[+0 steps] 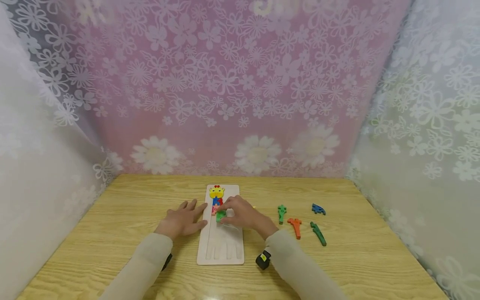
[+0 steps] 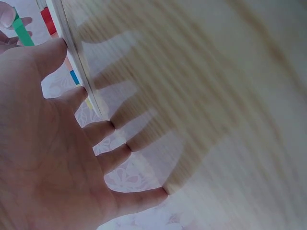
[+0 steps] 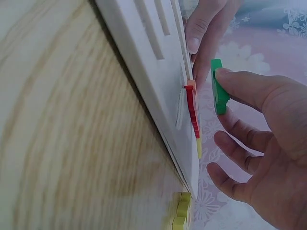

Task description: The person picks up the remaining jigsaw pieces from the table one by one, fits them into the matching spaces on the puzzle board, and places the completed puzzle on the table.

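Note:
A white puzzle board [image 1: 202, 250] lies lengthwise on the table, with long recesses at its near end. In its far part sit a yellow giraffe-head piece [image 1: 216, 192], red and blue pieces below it, and a pink piece [image 1: 214, 210]. My right hand [image 1: 244, 213] pinches a green puzzle piece [image 3: 218, 88] between thumb and index finger, over the board just below the pink piece; the other fingers are loosely bent. My left hand [image 1: 183, 220] is spread beside the board, fingertips down on the table and thumb at the board's left edge.
Right of the board lie a green piece [image 1: 282, 214], an orange piece [image 1: 296, 227], a dark green piece [image 1: 318, 233] and a blue piece [image 1: 318, 209]. A yellow piece [image 3: 182, 211] lies by the board's right edge. Floral curtains [image 1: 240, 104] stand behind and beside the table.

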Motion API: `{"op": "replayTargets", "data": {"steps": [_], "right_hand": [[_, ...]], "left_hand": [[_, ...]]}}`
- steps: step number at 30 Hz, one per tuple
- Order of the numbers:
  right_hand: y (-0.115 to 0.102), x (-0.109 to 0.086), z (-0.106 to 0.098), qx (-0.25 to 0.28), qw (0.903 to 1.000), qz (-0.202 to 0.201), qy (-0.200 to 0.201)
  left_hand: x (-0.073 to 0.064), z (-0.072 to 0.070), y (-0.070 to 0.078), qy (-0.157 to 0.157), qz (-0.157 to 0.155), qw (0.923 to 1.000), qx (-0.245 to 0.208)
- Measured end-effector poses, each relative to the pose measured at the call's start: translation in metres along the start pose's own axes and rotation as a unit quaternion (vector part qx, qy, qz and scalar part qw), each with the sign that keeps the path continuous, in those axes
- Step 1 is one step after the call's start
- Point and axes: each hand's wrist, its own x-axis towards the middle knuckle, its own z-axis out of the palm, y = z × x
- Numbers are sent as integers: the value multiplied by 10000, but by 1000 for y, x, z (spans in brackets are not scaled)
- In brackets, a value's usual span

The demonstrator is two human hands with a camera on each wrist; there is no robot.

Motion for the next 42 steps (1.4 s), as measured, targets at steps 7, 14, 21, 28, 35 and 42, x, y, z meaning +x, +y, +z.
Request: {"op": "replayTargets", "data": {"steps": [7, 14, 21, 28, 35, 42], "right_hand": [[-2, 2, 2, -101, 9999, 44, -69], [-4, 4, 3, -261, 9996, 1, -91], [-6, 6, 5, -276, 9995, 23, -127], [-8, 8, 7, -391, 9985, 323, -220], [-7, 11, 9, -487, 9978, 372, -253], [-9, 10, 10, -393, 9985, 314, -217]], "left_hand": [[-1, -1, 1, 24, 52, 10000, -19], [-2, -2, 1, 53, 116, 9999, -12], [-3, -3, 1, 80, 149, 9999, -8], [-3, -3, 2, 61, 107, 9999, 3], [-2, -2, 0, 46, 56, 10000, 1], [-2, -2, 1, 41, 60, 10000, -11]]}}
